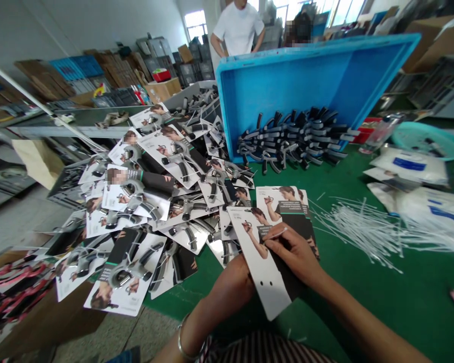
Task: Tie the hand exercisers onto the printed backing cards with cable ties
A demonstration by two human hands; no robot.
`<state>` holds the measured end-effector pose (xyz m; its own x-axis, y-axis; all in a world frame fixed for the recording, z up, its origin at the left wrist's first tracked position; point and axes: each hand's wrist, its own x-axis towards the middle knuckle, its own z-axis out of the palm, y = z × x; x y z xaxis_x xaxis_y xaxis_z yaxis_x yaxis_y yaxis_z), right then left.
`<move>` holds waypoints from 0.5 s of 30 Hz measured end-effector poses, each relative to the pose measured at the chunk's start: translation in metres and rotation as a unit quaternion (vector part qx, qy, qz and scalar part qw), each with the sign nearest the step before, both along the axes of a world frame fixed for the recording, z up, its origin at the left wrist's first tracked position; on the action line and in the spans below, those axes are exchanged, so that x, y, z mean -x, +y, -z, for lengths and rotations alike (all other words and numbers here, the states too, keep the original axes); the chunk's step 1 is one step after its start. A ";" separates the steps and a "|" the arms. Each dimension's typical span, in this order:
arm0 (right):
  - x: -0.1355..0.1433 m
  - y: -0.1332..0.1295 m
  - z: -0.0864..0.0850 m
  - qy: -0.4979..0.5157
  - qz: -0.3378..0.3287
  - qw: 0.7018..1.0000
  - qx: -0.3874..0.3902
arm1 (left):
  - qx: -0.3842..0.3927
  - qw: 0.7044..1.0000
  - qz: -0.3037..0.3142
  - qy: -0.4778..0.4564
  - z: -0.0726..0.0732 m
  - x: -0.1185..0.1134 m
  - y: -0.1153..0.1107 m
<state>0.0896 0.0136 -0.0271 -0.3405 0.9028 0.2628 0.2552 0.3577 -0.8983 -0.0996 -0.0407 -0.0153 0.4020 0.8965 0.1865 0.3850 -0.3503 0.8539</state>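
Observation:
A printed backing card [273,293] with two small punched holes is tilted in front of me. My left hand [235,282] grips it from behind at its left edge, fingers hidden by the card. My right hand [297,254] lies over the card's right side, its thumb and finger pinching a thin white cable tie [278,233]. Under and beyond the held card lie further loose cards [272,199]. To the left spreads a heap of cards with grey and black hand grippers [136,194] tied on.
A blue crate [321,65] lies tipped on its side, with loose hand grips [295,136] spilling onto the green table [348,307]. White cable ties [363,229] lie right, near plastic bags [410,164] and a turquoise basin [431,136]. A person [238,27] stands beyond.

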 end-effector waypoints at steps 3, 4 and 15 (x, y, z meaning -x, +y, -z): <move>0.000 -0.001 -0.002 0.005 -0.003 1.000 0.009 | -0.084 0.995 0.040 0.039 0.001 0.001 -0.003; 0.000 -0.002 -0.003 0.007 -0.002 1.000 0.015 | -0.101 0.992 0.049 0.050 0.001 0.001 -0.005; 0.007 -0.029 0.000 0.101 0.051 0.988 0.106 | 0.005 0.997 -0.079 0.019 -0.034 -0.006 -0.019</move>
